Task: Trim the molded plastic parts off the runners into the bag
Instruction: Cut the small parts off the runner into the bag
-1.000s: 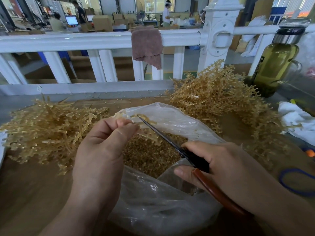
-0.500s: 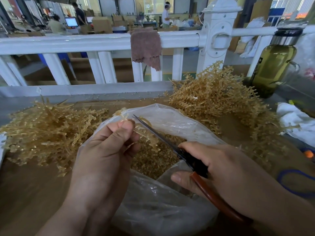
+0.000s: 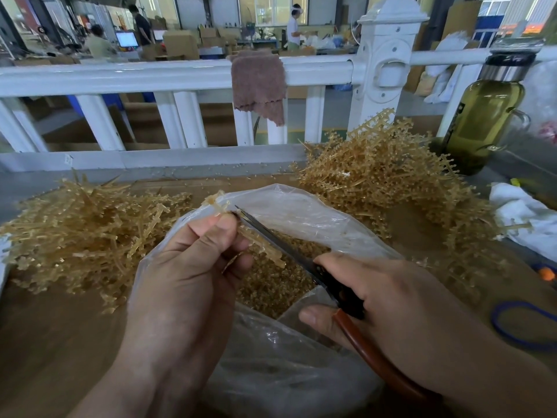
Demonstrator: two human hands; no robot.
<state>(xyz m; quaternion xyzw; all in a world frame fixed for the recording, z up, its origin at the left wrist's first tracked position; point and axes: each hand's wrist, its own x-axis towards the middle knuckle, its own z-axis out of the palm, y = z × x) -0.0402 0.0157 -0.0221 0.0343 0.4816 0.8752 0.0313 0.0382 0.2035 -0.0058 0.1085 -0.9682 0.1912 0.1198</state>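
Runner (image 3: 262,245) over mouth of bag (image 3: 301,212), pinched between thumb and fingers of left hand (image 3: 187,276). Since second ago more stem sticks out below fingers, looking bare. Scissors (image 3: 272,236) gripped in right hand (image 3: 391,297), blades almost together, tips now at last cluster beside fingertips. Cut parts (image 3: 271,288) lie inside bag. Likely this runner nearly finished; untrimmed pile (image 3: 391,182) waits behind bag.
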